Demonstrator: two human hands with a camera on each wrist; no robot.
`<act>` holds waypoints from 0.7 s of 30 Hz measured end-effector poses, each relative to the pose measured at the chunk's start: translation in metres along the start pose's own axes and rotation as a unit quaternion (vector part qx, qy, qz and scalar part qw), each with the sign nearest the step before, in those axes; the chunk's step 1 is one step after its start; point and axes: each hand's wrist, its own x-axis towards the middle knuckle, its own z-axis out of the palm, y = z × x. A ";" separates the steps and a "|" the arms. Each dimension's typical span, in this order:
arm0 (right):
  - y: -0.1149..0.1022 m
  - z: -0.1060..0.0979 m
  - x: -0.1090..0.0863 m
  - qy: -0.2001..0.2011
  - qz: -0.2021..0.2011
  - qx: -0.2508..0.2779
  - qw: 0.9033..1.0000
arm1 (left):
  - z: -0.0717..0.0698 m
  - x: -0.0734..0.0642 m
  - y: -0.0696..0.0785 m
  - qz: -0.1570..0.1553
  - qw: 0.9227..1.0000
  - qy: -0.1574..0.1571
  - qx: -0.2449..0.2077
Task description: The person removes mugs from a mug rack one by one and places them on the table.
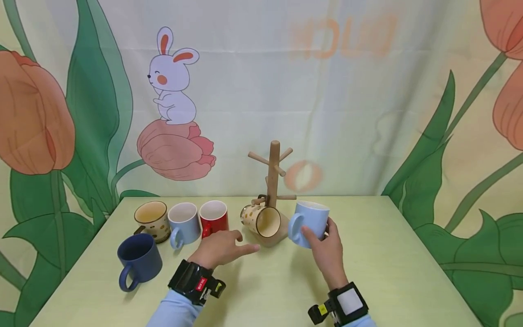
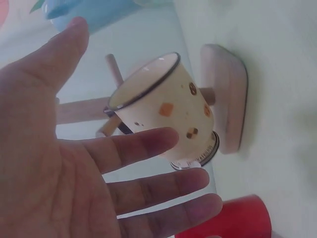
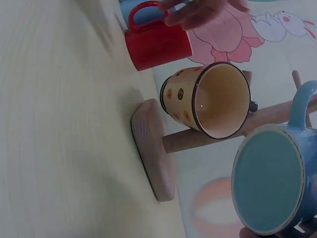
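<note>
My right hand [image 1: 328, 256] grips a light blue mug [image 1: 312, 222] by its body, above the table, its handle toward the left. The right wrist view shows the base of this blue mug [image 3: 270, 181]. A wooden mug tree [image 1: 273, 177] stands at the middle back. On one of its low pegs hangs a cream patterned mug [image 1: 267, 221], tipped sideways with its mouth toward the right. My left hand [image 1: 222, 250] hovers before the red mug [image 1: 214, 215] with nothing in it. In the left wrist view its fingers [image 2: 163, 183] are spread and fairly straight.
Left of the red mug stand another light blue mug [image 1: 185, 222] and a second cream patterned mug [image 1: 153, 220]. A dark blue mug [image 1: 140, 259] sits nearer the front left. Behind the pale table [image 1: 392, 272] hangs a printed cloth [image 1: 347, 113].
</note>
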 end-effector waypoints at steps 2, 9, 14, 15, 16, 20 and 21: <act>-0.002 0.002 -0.003 0.002 -0.017 -0.006 1.000 | -0.002 0.000 0.003 0.007 1.000 -0.004 -0.006; -0.003 0.011 -0.009 0.011 -0.060 -0.028 0.998 | -0.006 0.001 0.012 0.023 0.999 -0.013 -0.034; 0.001 0.016 -0.013 0.017 -0.095 -0.052 0.994 | -0.007 0.000 0.018 0.047 0.997 -0.013 -0.053; 0.002 0.017 -0.014 0.018 -0.104 -0.059 0.993 | -0.007 0.000 0.019 0.050 0.997 -0.013 -0.057; 0.003 0.017 -0.016 0.019 -0.114 -0.067 0.991 | -0.006 0.001 0.020 0.051 0.997 -0.015 -0.062; 0.008 0.020 -0.018 0.021 -0.157 -0.113 0.981 | -0.005 0.002 0.024 0.063 0.995 -0.024 -0.079; 0.009 0.020 -0.019 0.022 -0.170 -0.124 0.977 | -0.004 0.002 0.026 0.068 0.994 -0.025 -0.083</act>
